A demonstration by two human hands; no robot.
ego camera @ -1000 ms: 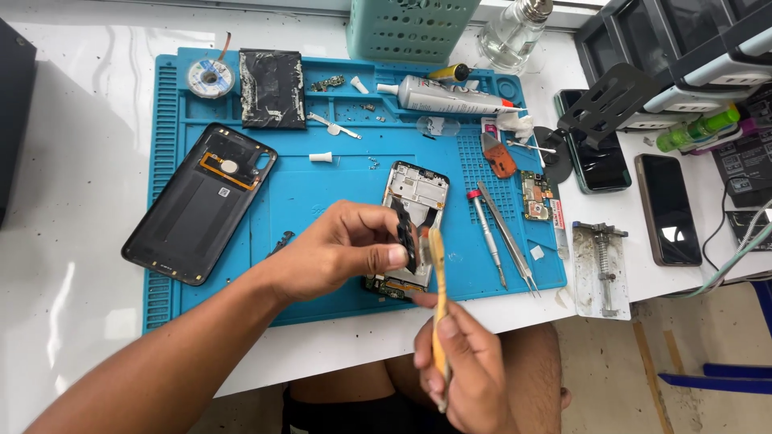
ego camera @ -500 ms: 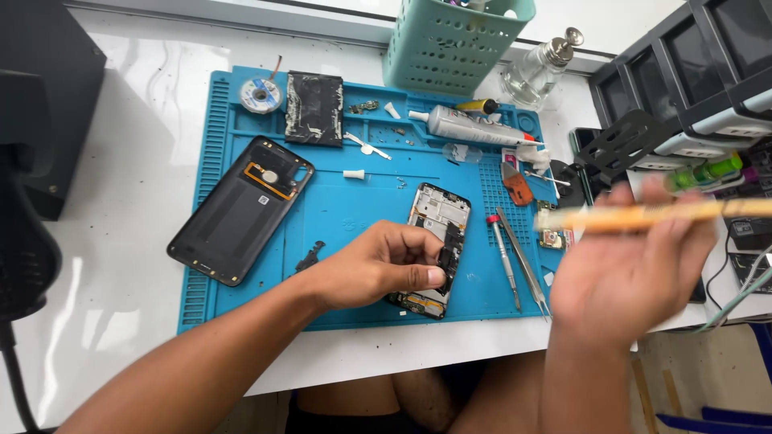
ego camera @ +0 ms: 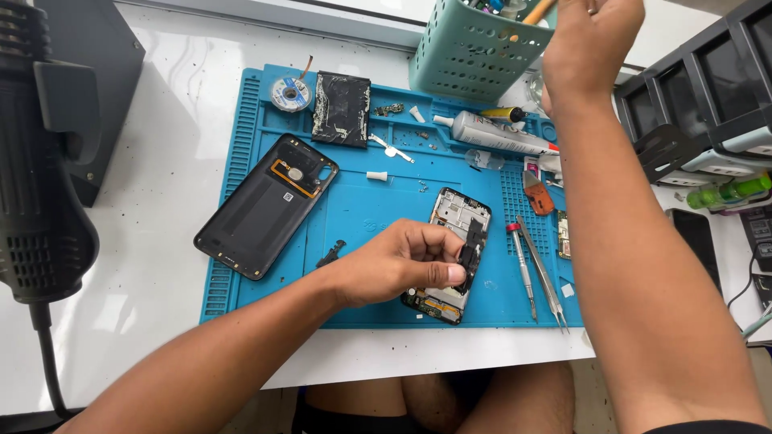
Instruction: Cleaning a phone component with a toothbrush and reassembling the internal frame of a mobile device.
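Observation:
My left hand (ego camera: pixel 402 261) rests on an opened phone frame (ego camera: pixel 455 233) lying on the blue work mat (ego camera: pixel 370 201). Its thumb and fingers pinch a small black part (ego camera: pixel 468 255) over the frame. My right hand (ego camera: pixel 591 40) is raised at the top, over the teal perforated basket (ego camera: pixel 470 52). It grips a thin wooden-handled tool (ego camera: pixel 531 14) whose end sits among the tools in the basket. My right forearm crosses the right side of the mat.
A black phone back cover (ego camera: pixel 261 207) lies at the mat's left. A battery (ego camera: pixel 342 108), solder wick spool (ego camera: pixel 289 92), glue tube (ego camera: pixel 498 133), screwdriver (ego camera: pixel 521 265) and tweezers (ego camera: pixel 543 273) lie around. A black hot-air device (ego camera: pixel 40 161) stands far left; dark trays (ego camera: pixel 700 104) right.
My right hand has risen from the mat's right side to the basket at the top, carrying the wooden-handled tool. My left hand stays on the phone frame.

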